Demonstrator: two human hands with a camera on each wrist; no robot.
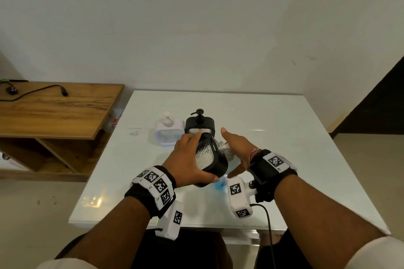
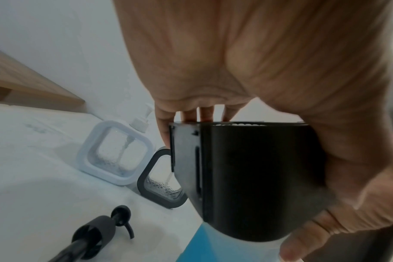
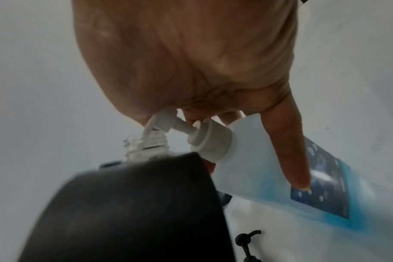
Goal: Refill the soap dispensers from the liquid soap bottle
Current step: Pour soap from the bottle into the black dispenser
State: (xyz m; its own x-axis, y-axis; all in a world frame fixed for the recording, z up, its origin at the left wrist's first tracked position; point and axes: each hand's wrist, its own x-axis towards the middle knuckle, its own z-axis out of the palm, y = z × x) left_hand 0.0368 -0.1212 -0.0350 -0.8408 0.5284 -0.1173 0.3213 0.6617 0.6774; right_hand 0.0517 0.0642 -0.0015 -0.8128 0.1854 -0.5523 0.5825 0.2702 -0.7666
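Two hands, three dispensers

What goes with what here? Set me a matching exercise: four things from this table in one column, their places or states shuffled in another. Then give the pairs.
Things:
1. white dispenser
2. nearer black dispenser
3. liquid soap bottle
4. loose black pump

Places or states:
A. lying on the table
B. held by the right hand, nozzle at an open neck
C. standing upright, pump on
D. tilted, gripped by the left hand

Pairs: 1-C, 2-D, 3-B, 4-A
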